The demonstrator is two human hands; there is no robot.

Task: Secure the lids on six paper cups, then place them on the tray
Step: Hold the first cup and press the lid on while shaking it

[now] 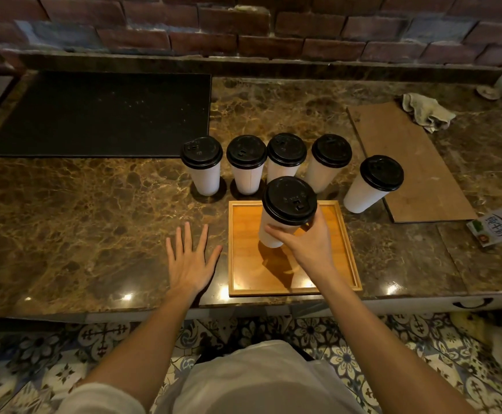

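Now my right hand (pixel 306 243) holds one cup (pixel 269 239) over the tray (pixel 243 249). Its fingers (pixel 273 230) are curled round the cup's white wall, just under the black lid (pixel 289 200), gripping from the right and near side. The cup's base sits over the middle of the tray, a little toward the far edge. I cannot tell whether the base touches the wood or hangs just above it. The cup's long axis runs nearly upright but leans, with the lid right of the base, so I judge the next move is to bring it straight and set it down.

My left hand (pixel 188 264) lies flat on the counter (pixel 94 219), just beside the tray's left edge, fingers straight and spread, holding nothing.

Four lidded cups (pixel 246 177) stand in a row just beyond the tray's far edge. A fifth (pixel 366 194) stands past the tray's far right corner, nearer my right hand than my left.
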